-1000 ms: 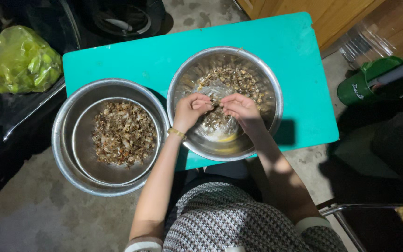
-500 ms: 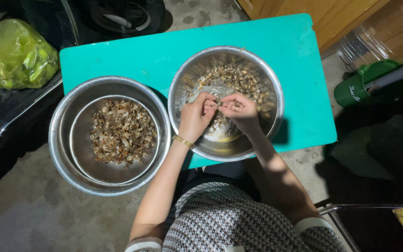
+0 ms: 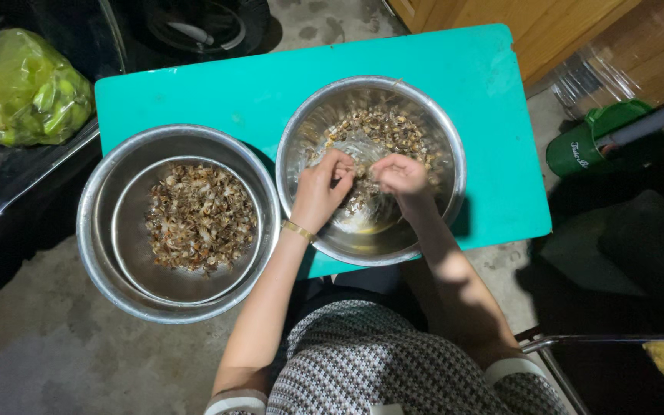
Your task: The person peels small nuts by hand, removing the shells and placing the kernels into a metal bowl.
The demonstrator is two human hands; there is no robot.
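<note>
Both hands are inside a steel bowl [image 3: 449,146] on a turquoise table [image 3: 240,92]. The bowl holds a heap of small brown shell-like pieces [image 3: 393,127] and some pale liquid at the bottom. My left hand [image 3: 322,188], with a gold bracelet at the wrist, and my right hand [image 3: 399,175] are close together over the middle of the bowl, fingers pinched on a small piece between them. To the left a larger steel bowl [image 3: 97,230] holds a smaller bowl filled with brown husks [image 3: 200,217].
A yellow-green plastic bag [image 3: 21,88] lies at the far left on a dark surface. A green container [image 3: 582,146] stands on the floor to the right beside a wooden cabinet [image 3: 578,23]. A metal chair frame [image 3: 601,342] shows at lower right. The floor is concrete.
My hands have shifted slightly within the right bowl and stay pinched together over the heap. The camera view moved a little; both bowls are unmoved.
</note>
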